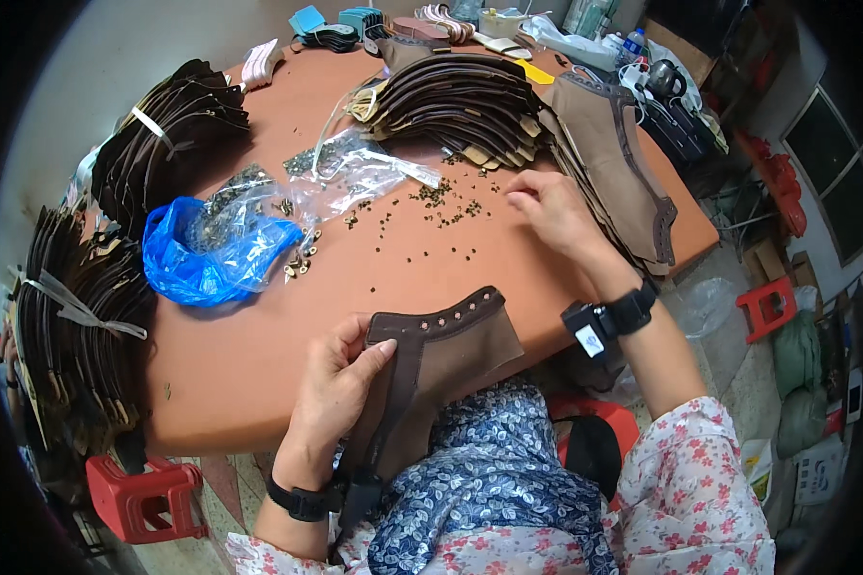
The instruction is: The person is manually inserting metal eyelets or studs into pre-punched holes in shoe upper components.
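Observation:
My left hand (328,395) grips a brown boot upper (465,350) at its dark edge, thumb on top. The piece lies partly over the table's near edge and hangs down to my lap. A row of small holes with metal rims runs along its dark top band. My right hand (558,218) hovers over the table at the right, fingers curled and thumb tip against them. Whatever is pinched there, if anything, is too small to make out. Just left of that hand lie scattered small dark brass eyelets (433,195).
Bundled dark leather pieces stand at the left (77,331), far left (168,134) and back (455,101). Brown uppers (599,134) are stacked at the right. A blue plastic bag (177,278) and a clear bag (355,177) lie mid-table. Red stools (149,503) stand on the floor.

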{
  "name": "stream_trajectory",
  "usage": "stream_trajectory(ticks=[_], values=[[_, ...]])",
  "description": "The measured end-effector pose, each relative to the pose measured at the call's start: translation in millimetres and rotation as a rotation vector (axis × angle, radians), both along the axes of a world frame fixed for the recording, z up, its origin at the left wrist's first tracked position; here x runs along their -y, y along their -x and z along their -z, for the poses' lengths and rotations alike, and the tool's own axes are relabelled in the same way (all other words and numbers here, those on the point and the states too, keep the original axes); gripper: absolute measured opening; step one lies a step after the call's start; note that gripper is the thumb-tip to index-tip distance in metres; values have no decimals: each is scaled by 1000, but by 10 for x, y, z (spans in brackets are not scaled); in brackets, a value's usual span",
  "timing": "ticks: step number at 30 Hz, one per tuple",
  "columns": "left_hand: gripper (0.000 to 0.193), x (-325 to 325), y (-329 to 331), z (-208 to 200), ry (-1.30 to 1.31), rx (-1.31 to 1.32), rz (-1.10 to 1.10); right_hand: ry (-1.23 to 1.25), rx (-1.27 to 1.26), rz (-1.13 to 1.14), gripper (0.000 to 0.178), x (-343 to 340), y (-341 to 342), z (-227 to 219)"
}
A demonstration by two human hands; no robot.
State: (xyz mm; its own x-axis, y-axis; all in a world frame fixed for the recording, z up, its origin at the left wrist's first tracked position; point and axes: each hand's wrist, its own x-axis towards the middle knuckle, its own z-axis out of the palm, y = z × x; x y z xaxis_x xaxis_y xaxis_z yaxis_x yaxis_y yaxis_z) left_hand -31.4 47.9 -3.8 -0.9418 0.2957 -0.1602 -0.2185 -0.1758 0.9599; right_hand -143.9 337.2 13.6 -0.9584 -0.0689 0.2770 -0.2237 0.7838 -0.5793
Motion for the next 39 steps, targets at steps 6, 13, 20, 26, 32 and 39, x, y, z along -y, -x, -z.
stream_trajectory(ticks=[6, 13, 20, 26, 32, 39], values=[[20, 55, 91, 90, 20, 51, 8, -173, -132, -32, 15, -213, 351, 284], [20, 61, 101, 119, 14, 63, -11, -288, -154, -104, 10, 1, 566, 327], [20, 39, 104, 126, 24, 58, -31, -384, -163, -122, 9, 117, 672, 379], [21, 12, 137, 139, 41, 38, -15, -435, -230, -89, 11, 114, 604, 347], [21, 101, 100, 227, -8, 79, -37, 176, 32, -288, 9, 640, -227, -174], [22, 68, 124, 138, -58, 85, -1, 205, -203, -451, 8, 999, -831, 149]])
